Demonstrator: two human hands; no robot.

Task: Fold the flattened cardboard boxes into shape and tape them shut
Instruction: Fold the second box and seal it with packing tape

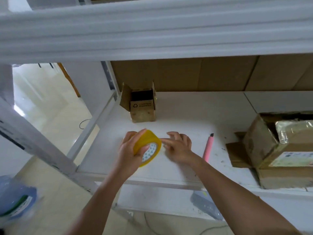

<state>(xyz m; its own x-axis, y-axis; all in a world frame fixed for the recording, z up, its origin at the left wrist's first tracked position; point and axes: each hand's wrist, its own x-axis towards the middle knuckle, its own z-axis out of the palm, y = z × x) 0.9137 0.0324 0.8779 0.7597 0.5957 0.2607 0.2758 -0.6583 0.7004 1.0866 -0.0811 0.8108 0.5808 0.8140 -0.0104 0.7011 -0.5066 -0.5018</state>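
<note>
While gripping the tape point(147, 148) in the left hand point(128, 150), core axis tilting toward the right hand point(177, 146), blurred, fingers seemingly spread beside the roll, above the shelf point(194, 116); box point(141, 106) standing upright behind.

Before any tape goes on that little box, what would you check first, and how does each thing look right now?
1. Tape roll firmly held: ok, left hand grips it.
2. Loose tape end found: cannot tell; right hand is blurred beside the roll.
3. Small box folded into shape: ok, it stands upright on the shelf.
4. Its top flaps closed for taping: not ok, they stand open.
5. Cutter at hand: ok, pink knife lies right of the hands.
</note>
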